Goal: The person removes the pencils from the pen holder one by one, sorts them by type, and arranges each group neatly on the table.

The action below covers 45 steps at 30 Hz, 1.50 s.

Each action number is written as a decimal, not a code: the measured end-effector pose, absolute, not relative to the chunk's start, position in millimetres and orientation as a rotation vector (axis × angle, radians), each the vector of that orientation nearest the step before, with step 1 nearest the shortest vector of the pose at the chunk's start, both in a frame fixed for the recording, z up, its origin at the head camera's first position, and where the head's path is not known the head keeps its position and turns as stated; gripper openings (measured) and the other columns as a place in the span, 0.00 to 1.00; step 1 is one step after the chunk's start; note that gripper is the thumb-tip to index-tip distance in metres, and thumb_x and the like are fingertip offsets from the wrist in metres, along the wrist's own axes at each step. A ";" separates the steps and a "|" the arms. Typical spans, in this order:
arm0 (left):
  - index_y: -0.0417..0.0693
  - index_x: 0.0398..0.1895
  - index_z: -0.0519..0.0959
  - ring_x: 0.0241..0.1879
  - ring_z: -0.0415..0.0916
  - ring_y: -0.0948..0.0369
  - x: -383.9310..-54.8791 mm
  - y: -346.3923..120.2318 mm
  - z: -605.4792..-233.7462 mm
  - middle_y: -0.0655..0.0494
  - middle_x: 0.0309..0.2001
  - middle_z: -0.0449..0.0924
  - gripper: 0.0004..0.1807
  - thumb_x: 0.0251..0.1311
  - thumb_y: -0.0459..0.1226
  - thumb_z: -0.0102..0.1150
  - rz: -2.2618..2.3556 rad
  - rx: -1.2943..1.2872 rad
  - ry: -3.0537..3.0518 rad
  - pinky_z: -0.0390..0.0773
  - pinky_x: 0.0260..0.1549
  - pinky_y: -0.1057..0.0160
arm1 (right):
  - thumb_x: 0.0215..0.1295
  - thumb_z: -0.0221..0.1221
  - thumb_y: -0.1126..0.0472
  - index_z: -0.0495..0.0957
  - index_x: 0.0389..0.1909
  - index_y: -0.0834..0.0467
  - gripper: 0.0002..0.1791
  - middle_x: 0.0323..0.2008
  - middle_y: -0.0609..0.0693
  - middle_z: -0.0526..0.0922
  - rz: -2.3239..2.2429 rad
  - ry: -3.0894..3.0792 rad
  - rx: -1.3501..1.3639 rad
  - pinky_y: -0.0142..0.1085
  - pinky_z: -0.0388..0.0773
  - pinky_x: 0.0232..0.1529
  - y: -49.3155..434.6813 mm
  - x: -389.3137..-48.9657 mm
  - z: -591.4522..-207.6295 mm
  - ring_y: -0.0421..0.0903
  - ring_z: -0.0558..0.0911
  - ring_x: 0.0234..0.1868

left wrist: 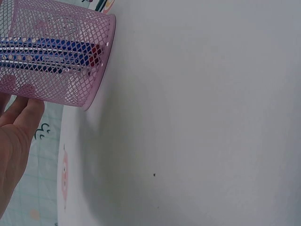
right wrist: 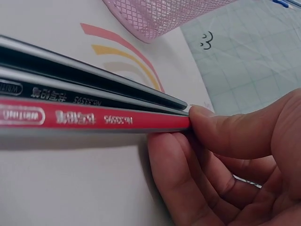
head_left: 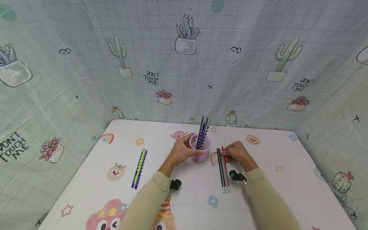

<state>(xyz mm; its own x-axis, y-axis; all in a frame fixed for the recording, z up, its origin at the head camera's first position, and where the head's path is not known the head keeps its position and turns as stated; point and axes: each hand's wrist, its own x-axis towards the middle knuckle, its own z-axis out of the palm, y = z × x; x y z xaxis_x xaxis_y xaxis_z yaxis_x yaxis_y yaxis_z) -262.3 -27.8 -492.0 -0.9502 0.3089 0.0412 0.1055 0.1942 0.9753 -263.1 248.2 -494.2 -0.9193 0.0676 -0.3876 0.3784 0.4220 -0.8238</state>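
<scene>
My left hand (head_left: 182,149) grips a pink mesh pencil cup (head_left: 200,157), thumb at its near side and fingers round the far side. Several pencils (head_left: 202,135), dark ones and blue ones with white dots, stand in the cup; their lower ends show through the mesh in the left wrist view. To the right of the cup, my right hand (head_left: 238,152) pinches the far end of a red pencil (right wrist: 94,116) between thumb and fingers. Two black pencils (head_left: 220,169) lie close alongside it, their eraser ends toward me.
Over on the left lie three pencils (head_left: 139,168), one yellow-green between two blue dotted ones. The white table (head_left: 195,210) carries printed cartoon figures. A cactus-print cloth (head_left: 207,70) rises behind the table and along both sides. Small black devices (head_left: 236,175) sit at the wrists.
</scene>
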 end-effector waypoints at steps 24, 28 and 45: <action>0.48 0.78 0.66 0.70 0.76 0.49 -261.6 -28.3 -491.8 0.48 0.71 0.76 0.51 0.49 0.39 0.83 1.858 0.404 2.281 0.77 0.68 0.52 | 0.63 0.68 0.68 0.85 0.42 0.70 0.10 0.31 0.53 0.88 -1.515 2.478 0.321 0.31 0.84 0.27 242.8 -260.3 -493.7 0.40 0.83 0.22; 0.47 0.78 0.66 0.71 0.75 0.48 -261.5 -28.3 -491.4 0.47 0.72 0.75 0.51 0.50 0.38 0.83 1.875 0.406 2.266 0.76 0.68 0.51 | 0.63 0.68 0.68 0.85 0.44 0.71 0.11 0.29 0.52 0.88 -1.591 2.516 0.250 0.32 0.84 0.29 241.2 -262.2 -494.3 0.42 0.84 0.24; 0.48 0.79 0.66 0.70 0.76 0.51 -264.1 -27.9 -492.3 0.50 0.71 0.76 0.52 0.50 0.40 0.83 1.852 0.406 2.279 0.77 0.68 0.52 | 0.59 0.70 0.71 0.74 0.68 0.65 0.34 0.60 0.66 0.83 -1.702 2.429 -0.216 0.32 0.86 0.49 215.3 -264.2 -487.8 0.53 0.86 0.56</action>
